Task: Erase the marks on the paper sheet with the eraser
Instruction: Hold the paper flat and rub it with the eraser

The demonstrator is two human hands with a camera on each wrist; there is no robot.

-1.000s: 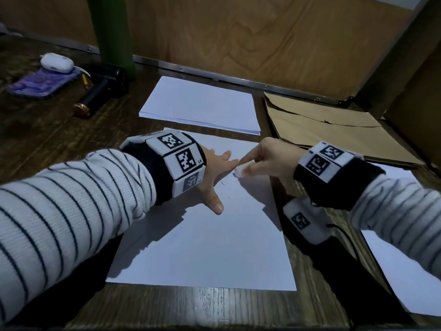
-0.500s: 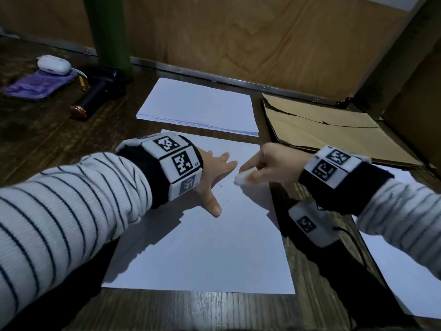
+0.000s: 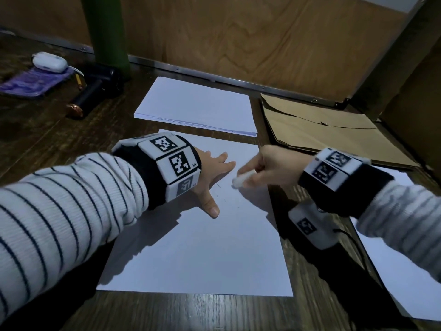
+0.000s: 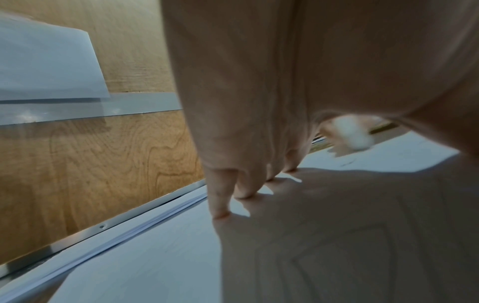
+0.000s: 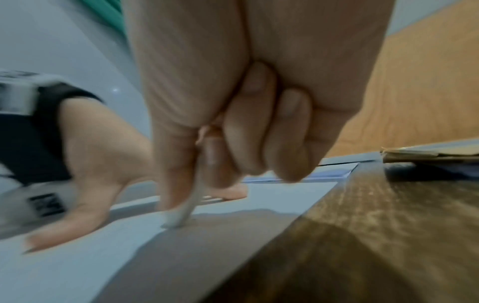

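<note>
At the 10 o'clock area of the white rectangular paper sheet (image 3: 198, 254), the left hand (image 3: 210, 173) lies flat with fingers straight and spread, pinning the sheet to the dark wooden table (image 3: 47, 130). At 1 o'clock, the right hand (image 3: 267, 167) pinches the small white block eraser (image 3: 243, 179), its tip on the sheet beside several short dark pencil marks (image 3: 224, 198). Risk: a hard stroke toward the unpinned 3 o'clock edge may buckle or crease the sheet.
</note>
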